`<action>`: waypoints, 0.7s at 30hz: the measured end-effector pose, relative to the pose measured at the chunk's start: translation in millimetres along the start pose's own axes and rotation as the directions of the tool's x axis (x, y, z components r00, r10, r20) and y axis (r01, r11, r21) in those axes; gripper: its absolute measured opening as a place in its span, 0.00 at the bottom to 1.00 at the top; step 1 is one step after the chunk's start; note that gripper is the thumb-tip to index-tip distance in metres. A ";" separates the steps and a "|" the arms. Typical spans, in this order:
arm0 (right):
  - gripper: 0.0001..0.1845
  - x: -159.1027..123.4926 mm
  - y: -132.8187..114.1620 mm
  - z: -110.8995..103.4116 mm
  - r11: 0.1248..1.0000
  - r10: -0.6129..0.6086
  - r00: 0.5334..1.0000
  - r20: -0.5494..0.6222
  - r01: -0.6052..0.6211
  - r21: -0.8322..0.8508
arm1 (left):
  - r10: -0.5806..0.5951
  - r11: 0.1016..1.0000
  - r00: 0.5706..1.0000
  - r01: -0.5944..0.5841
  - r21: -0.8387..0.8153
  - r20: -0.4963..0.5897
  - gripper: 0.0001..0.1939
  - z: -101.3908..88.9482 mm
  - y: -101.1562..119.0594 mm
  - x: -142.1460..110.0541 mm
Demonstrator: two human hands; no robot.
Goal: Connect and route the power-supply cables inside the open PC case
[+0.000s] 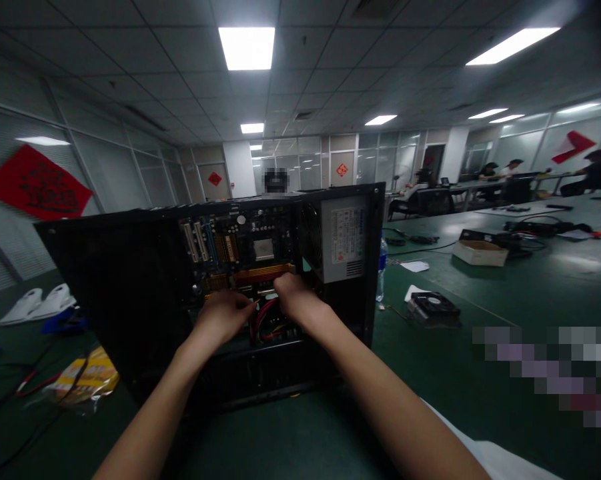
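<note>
A black computer case point(145, 280) stands open towards me on the green table. Inside it I see the motherboard point(215, 223) with a square silver chip, a grey power supply point(347, 237) at the upper right, and red and black cables point(264, 317). My left hand point(225, 313) reaches in below the board's slots, thumb and forefinger pinched together near those cables. My right hand point(297, 297) is curled beside the memory slots point(265, 272), its fingertips turned away from me. What either hand grips is too small or hidden.
Right of the case are a water bottle point(381, 270), a black cooling fan point(434, 308) and an open box point(479, 252). To the left lie a yellow packet point(87, 377), loose cables and white items point(37, 303). Several people sit at tables farther back.
</note>
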State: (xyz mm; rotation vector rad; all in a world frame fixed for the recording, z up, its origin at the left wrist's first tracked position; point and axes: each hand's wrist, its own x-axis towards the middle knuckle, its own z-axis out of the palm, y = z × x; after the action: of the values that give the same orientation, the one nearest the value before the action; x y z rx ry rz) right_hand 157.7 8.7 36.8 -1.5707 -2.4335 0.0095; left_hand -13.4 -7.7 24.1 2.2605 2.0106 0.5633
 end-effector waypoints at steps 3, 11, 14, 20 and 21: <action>0.18 4.2 1.7 3.1 1.000 -0.015 1.000 0.002 0.015 0.004 | -0.018 1.000 1.000 0.018 -0.007 -0.007 0.18 -2.4 0.5 -0.4; 0.18 3.0 1.0 5.4 0.999 -0.039 0.999 -0.030 0.039 0.004 | 0.038 0.999 0.999 -0.038 0.001 0.005 0.17 2.3 -0.3 -0.5; 0.18 2.8 0.3 5.2 0.999 -0.039 0.999 -0.024 0.040 0.005 | 0.033 0.999 0.999 -0.033 0.013 0.001 0.17 3.1 -0.8 -0.4; 0.17 5.3 2.4 8.4 0.999 -0.052 0.998 -0.037 0.052 0.000 | 0.019 1.000 1.000 -0.019 0.019 0.006 0.16 0.5 -1.6 -0.4; 0.18 5.5 2.8 8.6 0.999 -0.055 0.998 -0.039 0.055 0.001 | 0.014 1.000 1.000 -0.014 0.028 0.005 0.17 0.0 -1.4 -0.6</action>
State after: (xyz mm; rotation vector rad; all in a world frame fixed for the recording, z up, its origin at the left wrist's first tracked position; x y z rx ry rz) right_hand 156.2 15.9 29.1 -1.4893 -2.4451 -0.0283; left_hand -14.7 -8.1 23.5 2.2913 2.0146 0.5336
